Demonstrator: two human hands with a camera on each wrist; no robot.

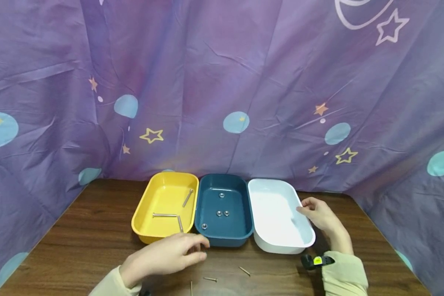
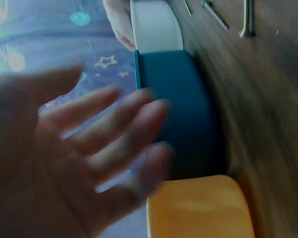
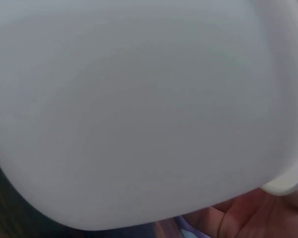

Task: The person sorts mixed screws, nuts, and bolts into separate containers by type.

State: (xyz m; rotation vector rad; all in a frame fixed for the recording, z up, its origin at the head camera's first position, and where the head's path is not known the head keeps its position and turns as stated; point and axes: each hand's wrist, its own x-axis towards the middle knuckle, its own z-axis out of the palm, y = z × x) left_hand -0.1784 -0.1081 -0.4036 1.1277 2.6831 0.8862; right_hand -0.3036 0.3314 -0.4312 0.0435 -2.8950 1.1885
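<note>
My right hand (image 1: 323, 218) grips the right rim of the white tray (image 1: 281, 246), thumb over the inside edge and fingers outside; in the right wrist view the tray's pale wall (image 3: 139, 124) hides most of that hand. My left hand (image 1: 170, 255) hovers with loosely bent fingers, holding nothing, in front of the yellow tray (image 1: 142, 213) and the dark blue tray (image 1: 225, 241). In the left wrist view its fingers (image 2: 129, 144) are spread and blurred. Three long bolts, one a bolt (image 1: 164, 215) lying crosswise, are in the yellow tray. Several nuts, including a nut (image 1: 204, 226), lie in the blue one.
Three small brass-coloured screws lie on the wooden table (image 1: 77, 246) near its front: a right screw (image 1: 244, 271), a middle screw (image 1: 209, 279) and a left screw (image 1: 191, 287). Behind the row of touching trays hangs a purple patterned curtain (image 1: 207, 82).
</note>
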